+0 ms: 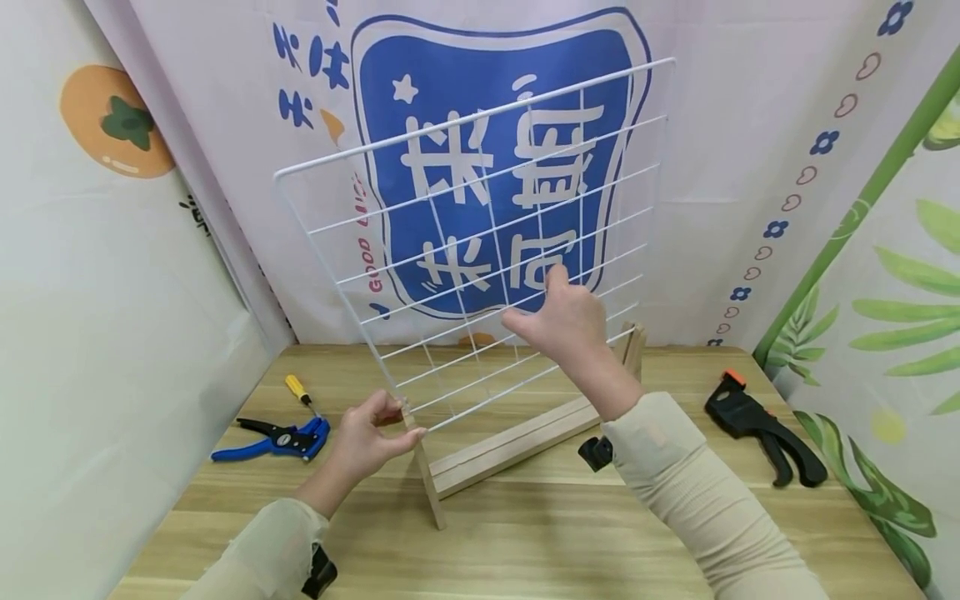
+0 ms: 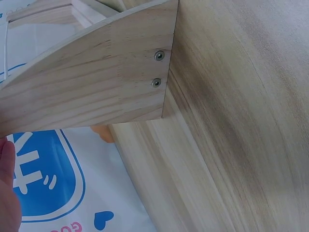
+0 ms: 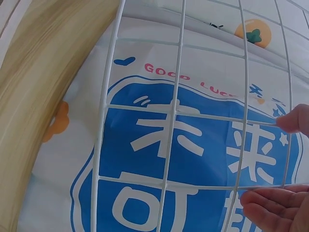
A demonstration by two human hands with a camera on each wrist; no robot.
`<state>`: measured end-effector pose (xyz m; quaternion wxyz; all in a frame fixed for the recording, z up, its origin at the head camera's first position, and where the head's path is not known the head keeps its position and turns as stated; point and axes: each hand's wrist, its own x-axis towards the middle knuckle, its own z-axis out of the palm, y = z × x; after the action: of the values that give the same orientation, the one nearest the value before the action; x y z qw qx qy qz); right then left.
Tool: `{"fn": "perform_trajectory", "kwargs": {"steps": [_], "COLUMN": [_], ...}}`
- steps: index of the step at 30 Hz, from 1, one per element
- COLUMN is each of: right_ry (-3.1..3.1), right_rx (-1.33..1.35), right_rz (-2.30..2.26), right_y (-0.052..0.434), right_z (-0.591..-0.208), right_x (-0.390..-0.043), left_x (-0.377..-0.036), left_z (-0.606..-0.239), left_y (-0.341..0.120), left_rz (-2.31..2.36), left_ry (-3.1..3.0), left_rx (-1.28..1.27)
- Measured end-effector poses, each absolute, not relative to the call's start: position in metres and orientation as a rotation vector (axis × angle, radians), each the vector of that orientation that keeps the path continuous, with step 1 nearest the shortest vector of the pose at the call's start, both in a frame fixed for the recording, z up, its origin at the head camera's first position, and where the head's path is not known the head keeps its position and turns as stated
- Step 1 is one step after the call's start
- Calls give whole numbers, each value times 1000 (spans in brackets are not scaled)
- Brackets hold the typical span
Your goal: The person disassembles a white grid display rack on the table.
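Observation:
A white wire grid panel (image 1: 480,242) stands tilted over a wooden stand (image 1: 517,442) on the table. My left hand (image 1: 363,442) pinches the top of the stand's near side board (image 1: 427,475), beside the grid's lower left corner. In the left wrist view that side board (image 2: 106,72) has a curved edge and two screw heads; only part of the hand (image 2: 8,188) shows. My right hand (image 1: 566,321) holds the grid in its lower middle. In the right wrist view the thumb and fingertips (image 3: 265,205) meet neighbouring wires of the grid (image 3: 169,140).
Blue-handled pliers (image 1: 277,439) and a yellow-handled screwdriver (image 1: 298,389) lie at the left. A black clamp-like tool with an orange tip (image 1: 757,425) lies at the right. A printed curtain (image 1: 720,167) hangs close behind the table.

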<state>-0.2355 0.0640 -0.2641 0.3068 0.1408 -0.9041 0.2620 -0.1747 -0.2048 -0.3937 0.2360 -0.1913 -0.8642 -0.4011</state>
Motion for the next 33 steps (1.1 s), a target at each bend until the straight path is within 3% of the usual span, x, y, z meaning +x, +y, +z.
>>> {"fn": "perform_trajectory", "kwargs": {"steps": [16,33], "right_ry": [-2298,-2309], "right_rx": [412,231], "right_rz": [606,721], "right_y": [62,59], "right_z": [-262,-275], "right_x": [-236,-225], "left_x": [-178,-167], "left_z": [-396,-381], "left_y": [-204,-194], "left_rz": [-1107,-1098], "left_ry": [-2349,-2342], "left_rx": [-534,-533]}}
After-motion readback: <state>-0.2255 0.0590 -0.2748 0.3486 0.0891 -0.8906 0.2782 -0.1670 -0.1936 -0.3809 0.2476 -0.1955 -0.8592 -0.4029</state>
